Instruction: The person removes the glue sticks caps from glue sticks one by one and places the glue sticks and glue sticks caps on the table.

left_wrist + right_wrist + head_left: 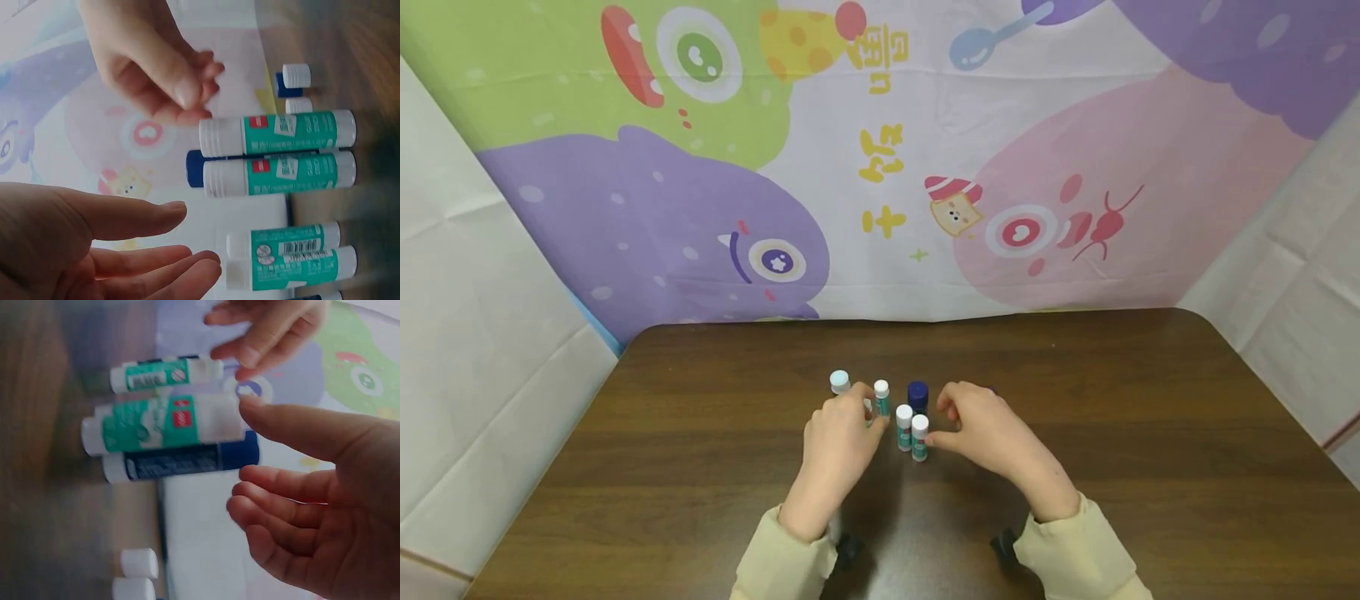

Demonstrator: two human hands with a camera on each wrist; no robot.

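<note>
Two upright glue sticks (905, 428) with white caps and teal labels stand side by side. Right behind them is a blue-capped glue stick (917, 397). My right hand (992, 429) is beside this group, its thumb tip right at a white cap (219, 417) and its fingers spread near the blue cap (240, 451). My left hand (842, 433) hovers by another teal glue stick (882, 398), thumb and fingers apart with nothing between them. A stick with a pale cap (840, 382) stands beyond the left fingers, partly hidden.
Small white pieces (139, 562) and a dark blue one (287, 86) sit on the table to the right, mostly hidden behind my right hand in the head view. The brown table (700, 467) meets a cartoon-printed cloth (880, 283) at its far edge.
</note>
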